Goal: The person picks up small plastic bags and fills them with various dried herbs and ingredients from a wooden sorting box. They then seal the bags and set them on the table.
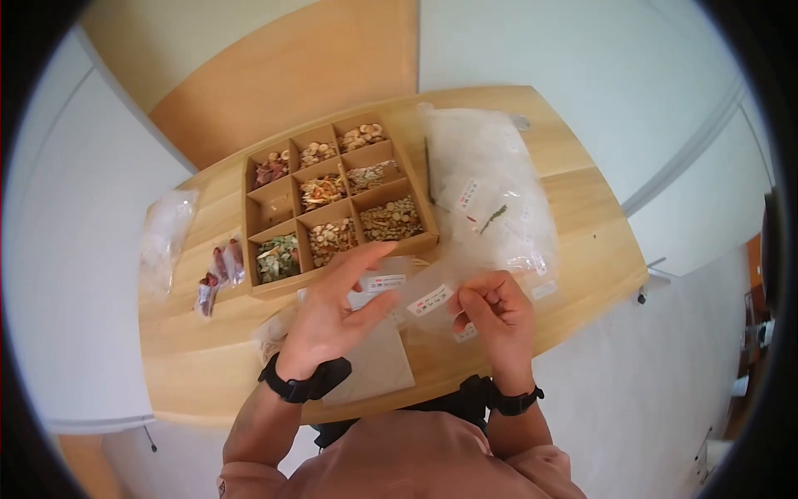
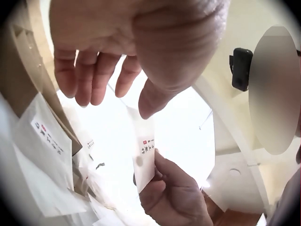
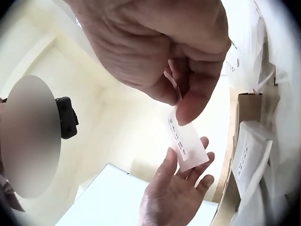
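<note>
My right hand pinches the edge of a thin, whitish, see-through bag between thumb and curled fingers. The bag carries a white label with dark print and a small red mark. To its left my left hand is held up with fingers extended and the thumb apart, nothing in its grasp. In the right wrist view, the left fingertips overlap the bag's lower end. Another labelled bag lies beneath the hands, by the near side of a cardboard tray.
The tray's compartments hold dried slices, green leaves and other dried pieces. A pile of labelled clear bags covers the table's right side. Small packets of dark red pieces and a clear plastic bag lie on the left.
</note>
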